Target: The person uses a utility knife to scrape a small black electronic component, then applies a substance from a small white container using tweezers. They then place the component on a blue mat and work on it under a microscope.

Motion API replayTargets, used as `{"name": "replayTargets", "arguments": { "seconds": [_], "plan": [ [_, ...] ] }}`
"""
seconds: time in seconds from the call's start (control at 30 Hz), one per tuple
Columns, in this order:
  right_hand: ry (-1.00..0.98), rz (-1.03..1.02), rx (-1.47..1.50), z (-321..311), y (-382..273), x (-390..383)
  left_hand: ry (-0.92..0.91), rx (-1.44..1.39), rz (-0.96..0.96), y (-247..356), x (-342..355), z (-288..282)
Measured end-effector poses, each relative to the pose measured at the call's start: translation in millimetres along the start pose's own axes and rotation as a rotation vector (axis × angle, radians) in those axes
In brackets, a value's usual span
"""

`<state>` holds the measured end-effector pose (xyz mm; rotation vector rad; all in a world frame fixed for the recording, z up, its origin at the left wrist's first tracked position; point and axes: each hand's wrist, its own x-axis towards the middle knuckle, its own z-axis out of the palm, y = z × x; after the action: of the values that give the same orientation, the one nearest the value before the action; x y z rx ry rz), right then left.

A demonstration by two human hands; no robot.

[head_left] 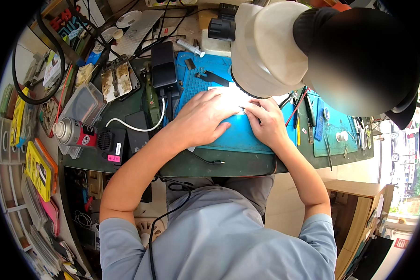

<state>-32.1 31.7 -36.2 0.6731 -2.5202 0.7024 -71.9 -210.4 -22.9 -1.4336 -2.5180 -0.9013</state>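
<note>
A large white microscope (267,51) stands over the bench, its lower end above a brightly lit spot on a blue work mat (240,135). My left hand (203,116) lies across the mat with fingers stretched toward that light and the thumb apart. Its fingertips are washed out by glare, over a whitish surface (233,95). Opposite it, my right hand (267,122) is closed, thumb and forefinger together beside the lit spot. A tiny dark tip shows near these fingers; glare hides what it belongs to.
Left of the mat are a black power bank (164,65) with a white cable (142,129), a spray can (74,131) and a clear plastic box (85,105). A syringe (190,48) lies behind. Pliers (310,111) and several hand tools lie right. A black cable hangs over my lap.
</note>
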Motion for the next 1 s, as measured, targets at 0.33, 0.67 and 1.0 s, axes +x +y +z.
{"name": "replayTargets", "arguments": {
  "seconds": [0.33, 0.67, 1.0],
  "plan": [
    [0.017, 0.027, -0.010, 0.9, 1.4, 1.9, -0.012, -0.026, -0.023, -0.7, -0.2, 0.0],
    [0.026, 0.044, 0.006, 0.8, 2.6, 2.4, 0.018, -0.034, -0.008, -2.1, -0.3, 1.8],
    [0.068, 0.024, -0.014, 0.1, -0.5, 5.4, 0.014, -0.018, -0.019, -2.6, -1.5, 3.6]
  ]
}}
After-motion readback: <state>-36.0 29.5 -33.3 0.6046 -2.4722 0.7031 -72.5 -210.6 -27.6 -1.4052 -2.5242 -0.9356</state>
